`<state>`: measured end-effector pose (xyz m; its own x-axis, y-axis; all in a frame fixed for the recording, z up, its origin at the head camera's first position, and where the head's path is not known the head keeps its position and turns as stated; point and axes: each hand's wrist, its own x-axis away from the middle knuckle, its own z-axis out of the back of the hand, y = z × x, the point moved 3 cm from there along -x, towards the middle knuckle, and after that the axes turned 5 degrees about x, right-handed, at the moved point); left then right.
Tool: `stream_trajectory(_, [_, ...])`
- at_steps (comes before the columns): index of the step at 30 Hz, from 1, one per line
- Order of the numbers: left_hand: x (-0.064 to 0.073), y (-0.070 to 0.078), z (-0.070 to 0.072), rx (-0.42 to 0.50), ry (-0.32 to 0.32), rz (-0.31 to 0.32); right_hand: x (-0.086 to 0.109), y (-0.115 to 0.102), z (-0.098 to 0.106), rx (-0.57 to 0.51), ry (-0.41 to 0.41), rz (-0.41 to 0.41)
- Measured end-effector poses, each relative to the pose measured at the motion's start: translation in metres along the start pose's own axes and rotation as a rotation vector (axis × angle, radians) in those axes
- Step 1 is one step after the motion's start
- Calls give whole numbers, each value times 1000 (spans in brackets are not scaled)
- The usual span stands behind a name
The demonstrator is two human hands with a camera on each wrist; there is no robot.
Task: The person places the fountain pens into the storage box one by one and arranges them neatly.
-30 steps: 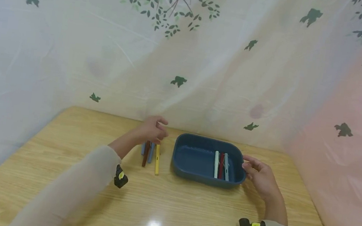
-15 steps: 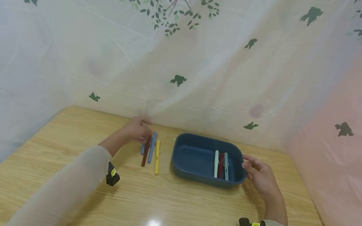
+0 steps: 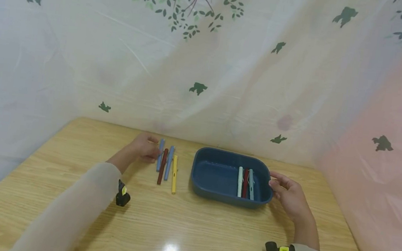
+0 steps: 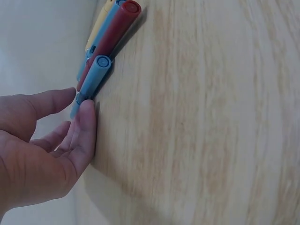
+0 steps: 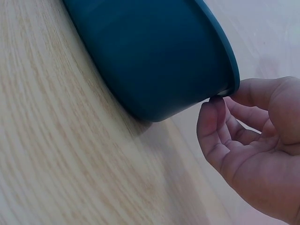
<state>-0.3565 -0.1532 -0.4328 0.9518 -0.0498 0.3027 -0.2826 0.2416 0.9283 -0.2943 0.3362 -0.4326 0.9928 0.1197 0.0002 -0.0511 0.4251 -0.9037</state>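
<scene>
My left hand is at the left side of the leftmost blue pen, which lies on the table. In the left wrist view, the thumb and a fingertip lie close around that pen's far part, with no firm pinch visible. To its right lie a dark red pen, another blue pen and a yellow pen. My right hand pinches the right rim of a dark blue box. Inside, at its right end, lie a pale pen, a red pen and a grey-blue pen.
The wooden table meets a pale hanging cloth along its back edge. A pinkish cloth hangs on the right. The box stands between the loose pens and my right hand.
My left hand has moved left from above the pens to the leftmost blue one, uncovering the others. My right hand and the box have stayed still.
</scene>
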Motion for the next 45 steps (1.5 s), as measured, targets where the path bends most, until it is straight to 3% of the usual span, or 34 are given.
stream_trajectory(11, [-7,-1,-1,4,5,-13,-5,0,0,17,0,3])
stream_trajectory(23, [-8,1,4,-102,-24,-10,-12,1,2,27,-1,10])
stream_trajectory(30, [-7,4,0,-194,12,-32,-14,0,3,17,0,19])
stream_trajectory(35, [-9,4,-1,-209,24,-30,-17,0,3,9,-7,19])
stream_trajectory(45, [-11,1,8,-199,-50,-43,-24,4,4,-1,-14,23])
